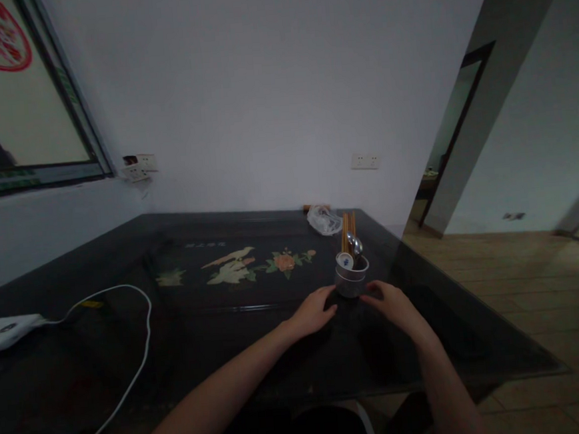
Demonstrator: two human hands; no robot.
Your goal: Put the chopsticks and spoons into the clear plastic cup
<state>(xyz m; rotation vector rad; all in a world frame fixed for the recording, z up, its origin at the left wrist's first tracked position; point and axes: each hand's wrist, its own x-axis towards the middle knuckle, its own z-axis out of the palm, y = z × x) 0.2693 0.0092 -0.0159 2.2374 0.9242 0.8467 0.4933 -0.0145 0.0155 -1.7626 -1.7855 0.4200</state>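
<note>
A grey cylindrical utensil holder (349,284) stands upright on the dark table, right of its middle. Several wooden chopsticks (344,229) rise from it. Shiny metal spoons (354,244) lean at its right, and a white spoon with a blue mark (344,261) sits at its front left. My left hand (314,312) is at the holder's left side, fingertips at its wall and thumb apart. On the other side is my right hand (389,303), fingers parted and curved near the holder's lower right. Whether either hand presses on the holder, I cannot tell.
The black table (270,352) bears a bird-and-flower picture. A clear plastic bag (324,219) lies behind the holder, near the wall. At the left are a white device (8,333) and its white cable (148,328). The table's right edge drops to a wooden floor (505,287).
</note>
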